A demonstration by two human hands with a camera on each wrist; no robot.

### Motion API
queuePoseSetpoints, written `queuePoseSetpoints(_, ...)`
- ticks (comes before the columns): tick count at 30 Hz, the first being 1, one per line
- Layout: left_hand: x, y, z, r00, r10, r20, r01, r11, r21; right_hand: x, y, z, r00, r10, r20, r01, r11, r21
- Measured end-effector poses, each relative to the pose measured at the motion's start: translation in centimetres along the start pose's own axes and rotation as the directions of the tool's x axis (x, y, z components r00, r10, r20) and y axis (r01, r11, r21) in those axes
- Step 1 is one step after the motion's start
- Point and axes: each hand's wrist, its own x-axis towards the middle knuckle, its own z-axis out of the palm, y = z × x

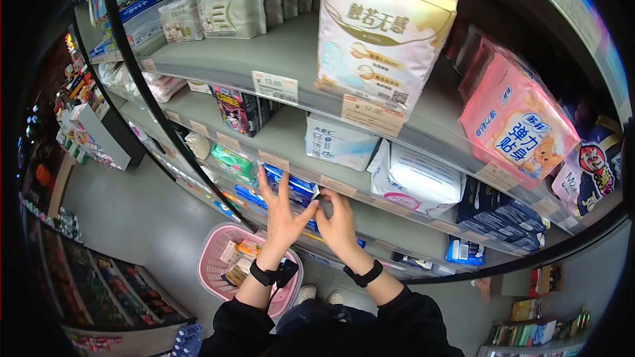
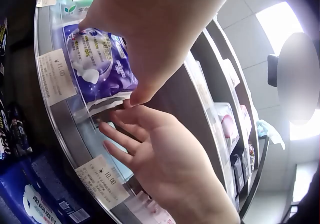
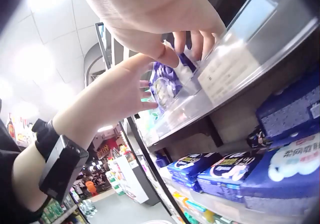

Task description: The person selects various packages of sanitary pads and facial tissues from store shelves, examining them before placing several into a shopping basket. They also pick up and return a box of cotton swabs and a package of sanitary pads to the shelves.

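Note:
A purple-blue soft pack (image 2: 100, 64) lies on a middle shelf behind a clear front lip. My left hand (image 1: 286, 221) spans it with spread fingers: one fingertip shows at its far side and the thumb sits at its near end in the left wrist view. At that near end is my right hand (image 1: 338, 223), its fingers (image 2: 120, 139) spread and slightly bent beside a white edge. In the right wrist view the right hand (image 3: 160, 19) reaches over the lip, its fingers partly hidden behind the white-and-purple pack end. A green pack (image 1: 233, 162) stands beside the purple one.
Price tags (image 2: 56, 76) line the shelf lip. Blue packs (image 3: 230, 169) fill the shelf below; a white ABC pack (image 1: 340, 142) and a large cream pack (image 1: 383, 33) stand above. On the floor by my feet is a pink basket (image 1: 206, 271) with several goods inside.

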Motion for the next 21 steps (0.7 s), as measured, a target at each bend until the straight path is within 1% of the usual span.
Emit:
queuePoseSetpoints(1,0.3,0.5,0.2,1.000,0.018,-0.025,-0.017,1.000,0.017,-0.1,-0.2,-0.9,0.993,-0.109,0.037,0.114,0.982,-0.150)
queuePoseSetpoints(2,0.4,0.2,0.7,1.000,0.019,-0.014,-0.019,1.000,0.012,-0.2,-0.4,-1.7,0.974,-0.209,0.092,0.227,0.930,-0.290)
queuePoseSetpoints(3,0.5,-0.5,1.3,0.999,0.027,-0.032,-0.024,0.994,0.104,-0.3,-0.4,-2.1,0.982,-0.170,0.083,0.188,0.928,-0.322)
queuePoseSetpoints(4,0.6,-0.7,1.5,0.998,0.037,-0.051,-0.027,0.980,0.197,-0.4,0.3,-2.2,0.984,-0.163,0.078,0.179,0.928,-0.328)
queuePoseSetpoints(6,0.9,-1.1,1.7,0.999,0.019,-0.051,-0.010,0.985,0.170,-0.6,2.2,-2.3,0.985,-0.141,0.100,0.172,0.846,-0.504)
queuePoseSetpoints(7,1.0,-1.1,1.7,0.999,0.021,-0.043,-0.012,0.978,0.209,-0.7,2.0,-2.3,0.986,-0.135,0.095,0.164,0.846,-0.507)
queuePoseSetpoints(8,1.0,-1.1,1.8,0.999,0.023,-0.035,-0.014,0.969,0.248,-0.8,1.8,-2.2,0.982,-0.146,0.124,0.187,0.860,-0.475)
queuePoseSetpoints(9,1.0,-1.0,2.0,1.000,0.008,-0.027,-0.001,0.970,0.242,-0.9,1.6,-2.2,0.976,-0.156,0.152,0.208,0.873,-0.441)
queuePoseSetpoints(10,1.0,-0.8,2.1,1.000,0.007,-0.018,-0.002,0.970,0.241,-0.9,1.6,-2.3,0.978,-0.148,0.149,0.200,0.874,-0.443)
queuePoseSetpoints(12,1.0,-0.5,2.3,0.997,0.043,-0.065,-0.020,0.949,0.316,-0.8,1.6,-2.3,0.958,-0.209,0.194,0.278,0.835,-0.475)
queuePoseSetpoints(13,1.0,-0.6,2.6,0.997,0.041,-0.062,-0.019,0.949,0.316,-0.7,1.7,-2.4,0.959,-0.205,0.195,0.275,0.836,-0.475)
queuePoseSetpoints(15,0.9,-1.2,3.0,0.993,0.121,-0.008,-0.111,0.932,0.345,-0.8,1.7,-2.4,0.948,-0.242,0.209,0.315,0.823,-0.473)
queuePoseSetpoints(16,1.1,-1.3,3.0,0.993,0.115,-0.006,-0.106,0.932,0.347,-0.8,1.8,-2.4,0.947,-0.238,0.213,0.313,0.825,-0.470)
queuePoseSetpoints(18,1.6,-1.5,2.7,0.985,0.150,0.084,-0.170,0.926,0.338,-0.8,1.9,-2.2,0.949,-0.215,0.232,0.303,0.828,-0.471)
queuePoseSetpoints(19,1.8,-1.5,2.5,0.980,0.176,0.095,-0.198,0.918,0.343,-0.7,1.9,-2.2,0.948,-0.212,0.236,0.302,0.830,-0.468)
queuePoseSetpoints(20,1.8,-1.3,2.3,0.981,0.170,0.095,-0.193,0.918,0.347,-0.7,1.9,-2.2,0.948,-0.206,0.244,0.302,0.827,-0.475)
queuePoseSetpoints(21,1.7,-1.1,2.0,0.983,0.164,0.081,-0.180,0.943,0.279,-0.7,2.0,-2.2,0.947,-0.200,0.253,0.302,0.823,-0.481)
